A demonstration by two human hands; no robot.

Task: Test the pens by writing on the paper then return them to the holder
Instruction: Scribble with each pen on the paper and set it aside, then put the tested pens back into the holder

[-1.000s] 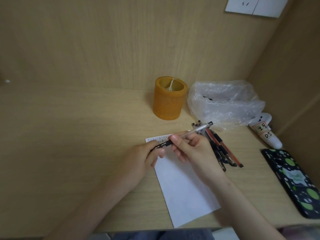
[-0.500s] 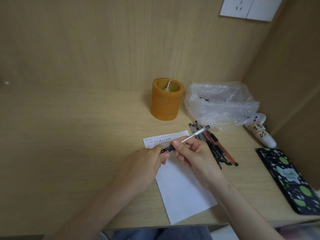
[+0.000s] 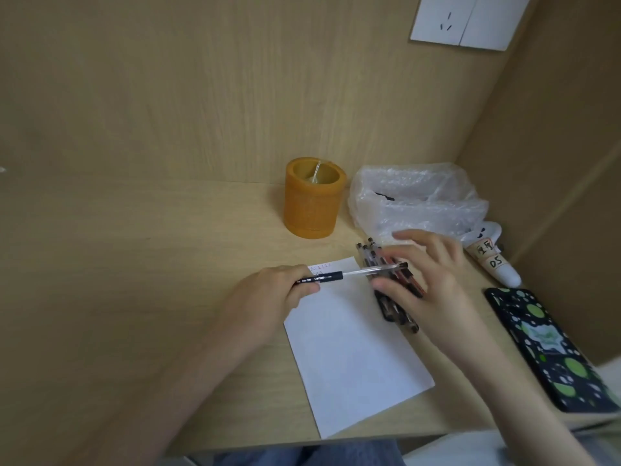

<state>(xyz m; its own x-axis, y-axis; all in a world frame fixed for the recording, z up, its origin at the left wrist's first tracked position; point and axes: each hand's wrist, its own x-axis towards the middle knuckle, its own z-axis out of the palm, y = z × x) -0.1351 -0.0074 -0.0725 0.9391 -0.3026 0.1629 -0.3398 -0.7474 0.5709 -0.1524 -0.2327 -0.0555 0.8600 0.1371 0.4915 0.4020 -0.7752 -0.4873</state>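
Observation:
My left hand [image 3: 268, 301] grips a clear pen with a black grip [image 3: 349, 274] by its writing end, holding it level over the top of the white paper [image 3: 353, 358]. Small writing marks the paper's top edge. My right hand [image 3: 426, 280] hovers with fingers spread over the pile of pens [image 3: 393, 304] lying right of the paper, and holds nothing. The orange round holder [image 3: 312, 200] stands behind the paper by the back wall, with one pale pen inside.
A crumpled clear plastic bag [image 3: 416, 200] lies right of the holder. A white tube with labels [image 3: 494, 260] and a dark phone with green spots [image 3: 551, 348] lie along the right wall. The desk's front edge runs just below the paper.
My right hand let go of the pen and moved right over the pen pile with fingers spread. The left hand keeps the pen, now more level.

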